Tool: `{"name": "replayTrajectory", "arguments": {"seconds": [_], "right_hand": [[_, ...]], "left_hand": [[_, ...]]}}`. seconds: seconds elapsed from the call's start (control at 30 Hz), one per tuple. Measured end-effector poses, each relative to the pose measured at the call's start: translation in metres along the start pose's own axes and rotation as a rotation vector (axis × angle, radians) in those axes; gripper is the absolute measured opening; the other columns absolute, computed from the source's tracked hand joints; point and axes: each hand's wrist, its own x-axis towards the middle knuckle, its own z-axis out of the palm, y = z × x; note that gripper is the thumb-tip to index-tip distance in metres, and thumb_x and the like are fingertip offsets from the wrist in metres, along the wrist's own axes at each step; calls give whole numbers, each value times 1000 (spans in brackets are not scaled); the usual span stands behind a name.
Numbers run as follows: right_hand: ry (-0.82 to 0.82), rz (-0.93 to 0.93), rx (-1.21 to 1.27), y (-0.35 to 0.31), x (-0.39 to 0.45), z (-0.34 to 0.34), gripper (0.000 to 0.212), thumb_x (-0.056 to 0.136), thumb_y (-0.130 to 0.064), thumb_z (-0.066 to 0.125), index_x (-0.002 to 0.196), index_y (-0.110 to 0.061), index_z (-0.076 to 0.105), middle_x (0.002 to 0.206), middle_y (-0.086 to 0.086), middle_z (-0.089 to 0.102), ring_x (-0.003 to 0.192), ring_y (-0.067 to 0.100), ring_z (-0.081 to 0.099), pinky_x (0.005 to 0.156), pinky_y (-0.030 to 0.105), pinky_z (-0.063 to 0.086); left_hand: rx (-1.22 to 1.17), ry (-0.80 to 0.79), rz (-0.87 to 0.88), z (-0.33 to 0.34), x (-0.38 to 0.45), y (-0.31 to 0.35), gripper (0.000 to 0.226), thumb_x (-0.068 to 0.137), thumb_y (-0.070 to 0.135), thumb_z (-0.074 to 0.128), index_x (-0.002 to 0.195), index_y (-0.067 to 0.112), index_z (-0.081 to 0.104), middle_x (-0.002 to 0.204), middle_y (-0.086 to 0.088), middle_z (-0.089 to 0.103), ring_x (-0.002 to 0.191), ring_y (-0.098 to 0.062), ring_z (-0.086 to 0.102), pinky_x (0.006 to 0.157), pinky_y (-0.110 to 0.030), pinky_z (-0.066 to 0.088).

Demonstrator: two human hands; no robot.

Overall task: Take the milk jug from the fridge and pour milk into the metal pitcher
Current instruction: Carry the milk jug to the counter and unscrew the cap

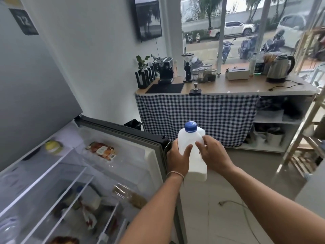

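Milk jug point(192, 148) held upright in both hands, out of the fridge point(73, 173), over the floor just past the corner of the open fridge door point(140, 138). White plastic, blue screw cap point(191, 126) on; no label readable on its body. Left hand point(178, 158): grip wrapped round the jug's left side, thumb across the front. Thin band at the left wrist. Right hand point(212, 154): grip curled on the jug's right side at the handle, fingers pressed onto the plastic.

Fridge open at lower left: wire shelves, blurred packets and jars, labels too smeared to read. Dark magnet point(23, 21) on the upper fridge door showing large digits, apparently "12", seen tilted.

Bench point(228, 88) well apart, under the window, fronted by a blue-and-white gingham curtain point(197, 117). On the bench: espresso machine point(165, 70), black block letters point(146, 77) beside it, not legible, coffee grinder point(187, 67), lidded glass jars point(204, 73), tamper point(195, 88), steel electric kettle point(280, 68). Metal pitcher not made out.
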Motion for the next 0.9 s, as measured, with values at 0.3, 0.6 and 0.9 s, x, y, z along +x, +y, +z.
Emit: {"name": "replayTrajectory", "arguments": {"seconds": [0.3, 0.6, 0.9], "right_hand": [[-129, -139, -49, -46, -43, 9, 21, 103, -35, 51, 102, -15, 58, 93, -4, 61, 78, 10, 58, 64, 20, 44], [-269, -242, 22, -100, -86, 61, 24, 102, -38, 52, 101, -15, 60, 94, 1, 66, 80, 19, 67, 74, 43, 61], [-423, -390, 65, -192, -129, 146, 25, 101, -42, 51, 96, -18, 57, 89, -3, 62, 76, 15, 61, 70, 35, 53]], "left_hand": [[-19, 175, -9, -48, -61, -11, 39, 91, 38, 71, 124, 18, 63, 103, 15, 70, 87, 8, 65, 68, -1, 47], [-29, 378, -33, -125, -121, -28, 42, 90, 38, 72, 127, 20, 62, 110, 9, 74, 96, -5, 69, 77, -9, 52], [15, 458, -159, -258, -166, -60, 24, 88, 33, 76, 108, 24, 67, 95, 12, 74, 83, 5, 68, 68, -14, 52]]}}
